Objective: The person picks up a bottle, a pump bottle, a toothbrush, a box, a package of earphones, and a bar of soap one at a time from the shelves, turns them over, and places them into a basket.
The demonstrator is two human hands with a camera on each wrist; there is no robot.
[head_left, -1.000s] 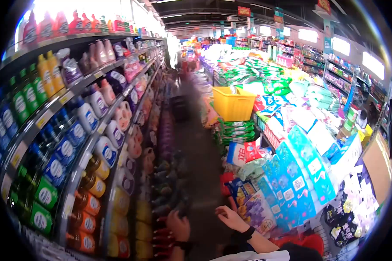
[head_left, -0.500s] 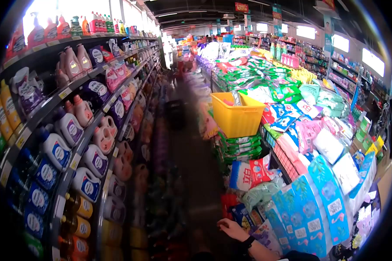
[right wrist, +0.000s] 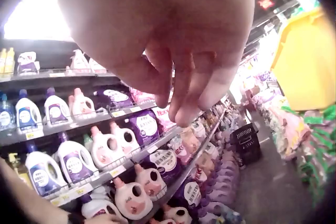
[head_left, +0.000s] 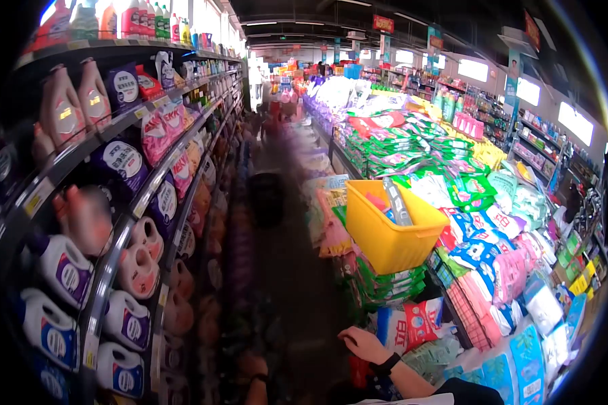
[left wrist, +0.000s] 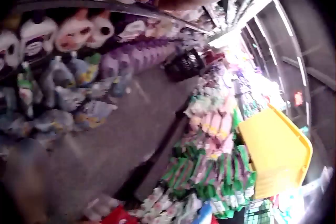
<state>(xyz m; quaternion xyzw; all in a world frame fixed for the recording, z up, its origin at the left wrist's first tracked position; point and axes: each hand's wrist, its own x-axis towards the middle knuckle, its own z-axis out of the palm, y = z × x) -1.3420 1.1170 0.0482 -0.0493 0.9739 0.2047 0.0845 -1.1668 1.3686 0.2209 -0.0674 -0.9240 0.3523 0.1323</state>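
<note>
- Bottles [head_left: 123, 320] line the left shelf [head_left: 106, 277].
- Left hand [head_left: 252, 366] hovers near it, grip slack, empty.
- Right hand [head_left: 368, 345] hovers beside a bag [head_left: 422, 324], grip half-curled, empty.

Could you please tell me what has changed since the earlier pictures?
The view has moved forward along the aisle: the yellow bin looks nearer, and the blue packages sit lower in the head view. The left hand, not discernible half a second ago, shows again. No grasp or release is visible. The right hand stays empty; the bin still stands on green packs.
</note>
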